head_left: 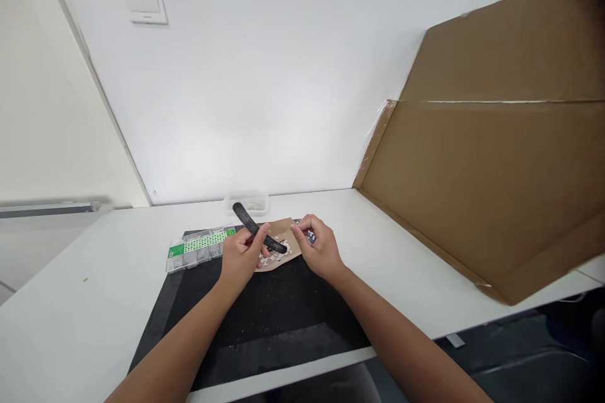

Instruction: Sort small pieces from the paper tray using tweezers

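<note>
A black curved rod (246, 218) is gripped in my left hand (242, 256), its lower end over small pale pieces (270, 259). Those pieces lie on a brown paper or card tray (282, 227) between my hands. My right hand (321, 247) is closed at the tray's right side, thumb and fingers pinched together; what it holds, if anything, is too small to make out. Just beyond its fingers is a small dark patterned item (311, 237), partly hidden. A clear compartment case with a green and white label (201, 245) lies left of my left hand.
Under the hands a black mat (265, 315) covers part of the white table (70, 302). A small clear container (259, 204) stands by the wall. A large opened cardboard box (482, 182) rises at the right.
</note>
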`<action>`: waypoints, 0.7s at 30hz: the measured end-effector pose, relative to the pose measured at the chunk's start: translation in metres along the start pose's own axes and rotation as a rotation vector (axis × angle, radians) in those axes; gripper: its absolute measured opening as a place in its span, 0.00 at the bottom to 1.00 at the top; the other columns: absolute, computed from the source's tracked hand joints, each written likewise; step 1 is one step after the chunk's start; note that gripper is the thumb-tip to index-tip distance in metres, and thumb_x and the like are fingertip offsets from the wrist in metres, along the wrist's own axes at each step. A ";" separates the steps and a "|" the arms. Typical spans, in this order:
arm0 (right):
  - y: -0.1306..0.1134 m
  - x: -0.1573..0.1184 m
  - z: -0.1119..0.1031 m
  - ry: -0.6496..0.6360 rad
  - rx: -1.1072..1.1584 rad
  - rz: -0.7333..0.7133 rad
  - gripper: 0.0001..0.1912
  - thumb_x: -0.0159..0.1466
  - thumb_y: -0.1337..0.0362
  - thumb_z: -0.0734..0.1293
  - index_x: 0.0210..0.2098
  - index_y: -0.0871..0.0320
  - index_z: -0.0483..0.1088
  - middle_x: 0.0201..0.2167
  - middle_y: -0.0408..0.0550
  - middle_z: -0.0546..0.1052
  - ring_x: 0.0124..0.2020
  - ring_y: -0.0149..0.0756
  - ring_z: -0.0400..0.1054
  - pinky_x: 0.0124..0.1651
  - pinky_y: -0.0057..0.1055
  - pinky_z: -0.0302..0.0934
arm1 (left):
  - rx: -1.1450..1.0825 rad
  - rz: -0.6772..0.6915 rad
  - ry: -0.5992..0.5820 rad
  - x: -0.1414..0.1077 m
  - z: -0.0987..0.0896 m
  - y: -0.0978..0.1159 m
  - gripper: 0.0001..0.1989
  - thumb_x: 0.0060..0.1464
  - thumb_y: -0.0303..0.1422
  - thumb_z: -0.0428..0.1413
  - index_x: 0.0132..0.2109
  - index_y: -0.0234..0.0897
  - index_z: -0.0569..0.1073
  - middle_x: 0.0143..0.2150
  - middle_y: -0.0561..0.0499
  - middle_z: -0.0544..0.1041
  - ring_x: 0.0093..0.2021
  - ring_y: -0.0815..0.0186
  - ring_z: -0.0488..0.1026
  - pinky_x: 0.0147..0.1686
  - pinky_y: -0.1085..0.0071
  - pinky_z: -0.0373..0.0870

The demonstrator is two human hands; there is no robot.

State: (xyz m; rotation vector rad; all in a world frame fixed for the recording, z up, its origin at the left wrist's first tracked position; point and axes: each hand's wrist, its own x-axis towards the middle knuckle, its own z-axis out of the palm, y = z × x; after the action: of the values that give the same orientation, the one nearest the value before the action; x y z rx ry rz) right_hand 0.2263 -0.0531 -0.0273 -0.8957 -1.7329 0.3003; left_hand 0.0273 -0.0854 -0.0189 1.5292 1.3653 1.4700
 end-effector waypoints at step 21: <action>0.005 0.002 0.001 0.095 -0.222 -0.031 0.12 0.72 0.57 0.66 0.33 0.53 0.67 0.30 0.43 0.75 0.31 0.37 0.68 0.41 0.37 0.59 | -0.277 -0.098 -0.010 -0.006 0.019 0.000 0.25 0.53 0.50 0.66 0.47 0.32 0.84 0.40 0.41 0.86 0.30 0.61 0.81 0.21 0.73 0.69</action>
State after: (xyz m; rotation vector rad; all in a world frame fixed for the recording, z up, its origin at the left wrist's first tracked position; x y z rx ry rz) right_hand 0.2276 -0.0477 -0.0292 -1.0246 -1.7124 0.0439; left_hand 0.0462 -0.0870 -0.0251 1.2763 1.1580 1.5164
